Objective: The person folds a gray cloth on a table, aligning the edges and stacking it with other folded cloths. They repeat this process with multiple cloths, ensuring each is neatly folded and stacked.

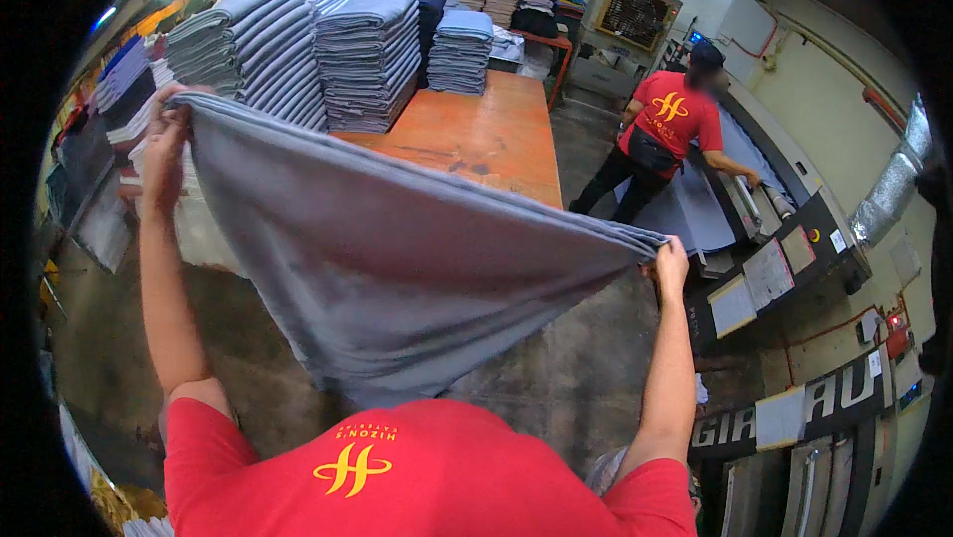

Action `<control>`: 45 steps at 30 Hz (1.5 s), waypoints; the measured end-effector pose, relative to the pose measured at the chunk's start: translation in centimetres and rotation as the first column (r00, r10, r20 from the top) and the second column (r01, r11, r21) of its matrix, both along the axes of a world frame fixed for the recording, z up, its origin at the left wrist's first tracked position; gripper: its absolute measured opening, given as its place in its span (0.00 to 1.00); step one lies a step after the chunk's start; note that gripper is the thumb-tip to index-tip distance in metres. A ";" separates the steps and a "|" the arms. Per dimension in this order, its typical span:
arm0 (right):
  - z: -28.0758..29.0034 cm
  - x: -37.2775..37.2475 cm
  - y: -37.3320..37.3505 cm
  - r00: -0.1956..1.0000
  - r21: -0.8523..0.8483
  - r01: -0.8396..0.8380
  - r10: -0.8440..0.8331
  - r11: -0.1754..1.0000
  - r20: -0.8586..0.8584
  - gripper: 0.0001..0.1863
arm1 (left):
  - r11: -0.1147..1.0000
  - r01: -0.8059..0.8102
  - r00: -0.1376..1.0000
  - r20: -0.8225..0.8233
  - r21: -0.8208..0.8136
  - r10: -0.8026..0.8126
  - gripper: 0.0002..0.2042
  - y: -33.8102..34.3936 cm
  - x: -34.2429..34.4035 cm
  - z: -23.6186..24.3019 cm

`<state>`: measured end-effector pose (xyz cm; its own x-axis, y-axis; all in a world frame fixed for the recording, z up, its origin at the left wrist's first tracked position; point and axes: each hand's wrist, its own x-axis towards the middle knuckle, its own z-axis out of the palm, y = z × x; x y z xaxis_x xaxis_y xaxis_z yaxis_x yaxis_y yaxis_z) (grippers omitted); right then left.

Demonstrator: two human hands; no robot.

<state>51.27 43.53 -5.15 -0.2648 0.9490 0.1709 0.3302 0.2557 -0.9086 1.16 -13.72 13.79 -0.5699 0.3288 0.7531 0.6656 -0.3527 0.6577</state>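
A large grey cloth (397,259) is stretched between my two raised hands, its upper edge folded in several layers. My left hand (167,145) grips the upper left corner, close to the stacks of folded cloth. At the other end, my right hand (670,264) pinches the upper right corner, lower than the left. From that edge the cloth hangs in a loose sag, its lower part dropping in front of my chest above the concrete floor.
Behind the cloth stands an orange-topped table (496,130) bearing tall stacks of folded grey cloth (367,56). To the right, a person in a red shirt (680,110) reaches over a long ironing machine (764,165) with cloth on it. A second machine (844,438) stands nearer at right.
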 end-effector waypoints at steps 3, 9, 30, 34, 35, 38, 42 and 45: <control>-0.9 -0.4 -0.6 0.986 -0.264 -0.005 0.049 0.964 0.158 0.10 | 0.983 -0.015 0.992 0.121 -0.185 0.038 0.14 0.6 0.0 -2.9; -4.7 3.1 -2.4 0.898 -0.205 0.085 -0.164 0.975 -0.409 0.10 | 0.890 -0.443 0.884 0.216 0.107 0.415 0.17 -2.2 6.2 -9.4; 13.9 -17.4 -26.9 0.673 0.216 -0.699 0.729 0.681 -0.122 0.09 | 0.636 0.769 0.639 0.072 -0.064 -0.766 0.07 20.9 18.4 -12.6; 10.8 -15.8 -28.2 0.857 0.730 -0.462 0.465 0.503 0.222 0.08 | 0.882 0.452 0.889 -0.020 -0.136 -0.458 0.08 20.7 20.2 -14.7; 10.0 -14.9 -28.5 0.838 0.691 -0.510 0.475 0.512 0.267 0.08 | 0.921 0.377 0.925 0.001 -0.098 -0.379 0.09 20.6 20.9 -15.2; 7.2 -13.5 -29.9 0.788 0.316 -0.596 0.613 0.739 0.053 0.12 | 0.943 0.300 0.954 0.030 -0.141 -0.299 0.09 20.1 22.4 -15.7; 7.3 -12.9 -28.2 0.749 0.282 -0.662 0.613 0.694 0.251 0.15 | 0.936 0.344 0.939 0.045 -0.077 -0.341 0.08 19.4 23.5 -14.6; 7.4 -12.7 -27.5 0.536 0.307 -0.844 0.695 0.439 0.479 0.18 | 0.963 0.265 0.962 -0.059 -0.044 -0.267 0.08 19.2 23.2 -13.6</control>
<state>38.53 16.01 2.22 -0.9426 0.1355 0.3052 -0.0419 0.8587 -0.5107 24.32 5.44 0.17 -0.4093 0.4887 0.7705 0.5920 -0.5003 0.6318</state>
